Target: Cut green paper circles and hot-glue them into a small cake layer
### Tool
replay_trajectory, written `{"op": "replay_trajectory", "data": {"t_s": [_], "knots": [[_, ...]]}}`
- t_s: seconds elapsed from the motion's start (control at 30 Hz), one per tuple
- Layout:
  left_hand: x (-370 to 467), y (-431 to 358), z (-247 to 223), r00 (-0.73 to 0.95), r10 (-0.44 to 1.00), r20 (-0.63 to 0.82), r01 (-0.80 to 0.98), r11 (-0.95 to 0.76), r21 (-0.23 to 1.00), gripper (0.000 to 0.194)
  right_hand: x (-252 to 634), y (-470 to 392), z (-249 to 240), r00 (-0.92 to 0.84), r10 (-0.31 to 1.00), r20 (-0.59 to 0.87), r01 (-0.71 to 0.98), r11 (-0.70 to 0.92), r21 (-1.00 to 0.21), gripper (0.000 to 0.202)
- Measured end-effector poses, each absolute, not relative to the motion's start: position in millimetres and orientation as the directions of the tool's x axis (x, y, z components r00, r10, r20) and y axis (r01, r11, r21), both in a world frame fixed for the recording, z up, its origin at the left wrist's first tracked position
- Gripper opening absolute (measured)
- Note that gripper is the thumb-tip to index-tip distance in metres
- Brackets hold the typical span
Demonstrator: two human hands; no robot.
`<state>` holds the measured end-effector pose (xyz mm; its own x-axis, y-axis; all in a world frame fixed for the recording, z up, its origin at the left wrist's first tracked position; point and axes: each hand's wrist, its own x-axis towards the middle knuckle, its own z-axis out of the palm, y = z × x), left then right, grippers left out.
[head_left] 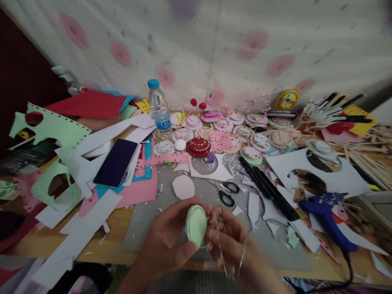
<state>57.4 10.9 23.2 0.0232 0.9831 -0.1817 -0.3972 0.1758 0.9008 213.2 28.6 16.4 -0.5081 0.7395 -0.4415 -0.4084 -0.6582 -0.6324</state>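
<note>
Between the thumb and fingers of my left hand (pixel 167 237) is a small pale green round disc (pixel 197 224) with a ridged, whitish edge, tilted toward me. My right hand (pixel 234 241) is closed beside it, pinching a thin twisted cord (pixel 218 241) whose strands hang down in front of the fingers. The cord seems to run to the disc's lower rim. Just beyond my hands lie a white paper disc (pixel 183 187) and black-handled scissors (pixel 227 194) on the grey cutting mat (pixel 143 228).
Several decorated paper discs (pixel 198 146) crowd the back, near a water bottle (pixel 159 108). A phone (pixel 116 162) rests on paper scraps at left. On the right are a blue glue gun (pixel 329 216) with its cord, black pens (pixel 266 185) and a cup of markers (pixel 315 114).
</note>
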Motion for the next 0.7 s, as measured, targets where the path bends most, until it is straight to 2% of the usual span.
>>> {"op": "replay_trajectory", "data": {"t_s": [0.1, 0.23, 0.33, 0.53, 0.7], "knots": [[58.4, 11.6, 24.1, 0.022, 0.986, -0.166, -0.434, 0.159, 0.887, 0.061, 213.1, 29.7, 16.6, -0.465, 0.78, -0.418, -0.42, -0.611, -0.671, 0.035], [59.8, 12.0, 24.2, 0.026, 0.985, -0.169, -0.498, 0.159, 0.852, 0.05, 215.6, 29.3, 16.5, -0.458, 0.809, -0.369, -0.454, -0.57, -0.685, 0.031], [60.4, 12.4, 24.4, 0.02, 0.986, -0.165, -0.485, 0.154, 0.861, 0.043, 216.8, 28.5, 16.4, -0.476, 0.819, -0.319, -0.49, -0.549, -0.677, 0.028], [62.4, 13.1, 26.2, 0.023, 0.987, -0.156, -0.483, 0.148, 0.863, 0.045, 215.7, 28.7, 17.5, -0.444, 0.842, -0.306, -0.493, -0.515, -0.701, 0.025], [59.5, 14.9, 20.0, 0.055, 0.995, -0.087, -0.461, 0.102, 0.881, 0.04, 217.2, 28.0, 13.8, -0.461, 0.84, -0.285, -0.493, -0.509, -0.705, 0.023]]}}
